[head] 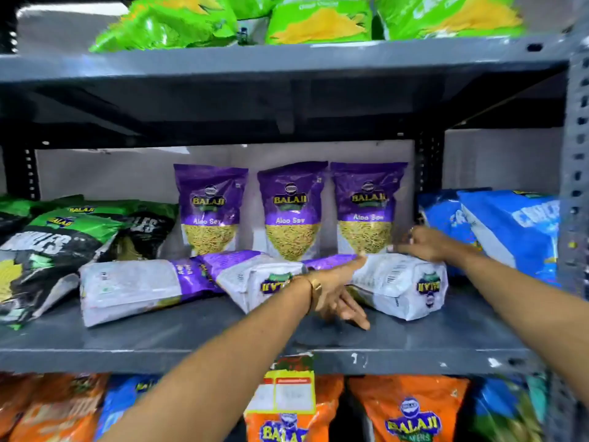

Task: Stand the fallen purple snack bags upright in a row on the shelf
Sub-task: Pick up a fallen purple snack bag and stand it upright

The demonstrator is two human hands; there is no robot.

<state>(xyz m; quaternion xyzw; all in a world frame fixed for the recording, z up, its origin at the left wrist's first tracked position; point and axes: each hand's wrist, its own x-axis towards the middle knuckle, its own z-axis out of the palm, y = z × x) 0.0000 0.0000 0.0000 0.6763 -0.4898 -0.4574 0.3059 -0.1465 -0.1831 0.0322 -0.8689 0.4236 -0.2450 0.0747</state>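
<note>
Three purple Aloo Sev bags stand upright in a row at the back of the middle shelf [223,342]: left [210,208], middle [291,208], right [366,205]. In front of them three more purple bags lie flat, showing their white backs: left [134,285], middle [255,279], right [401,285]. My left hand [338,295] is spread against the left end of the right fallen bag, thumb on top and fingers down by the shelf. My right hand [417,247] curls over that bag's top rear edge.
Black and green snack bags [60,244] are piled at the shelf's left, and blue bags [510,231] lean at the right beside the grey upright post [573,186]. Green bags fill the shelf above, orange and blue ones the shelf below.
</note>
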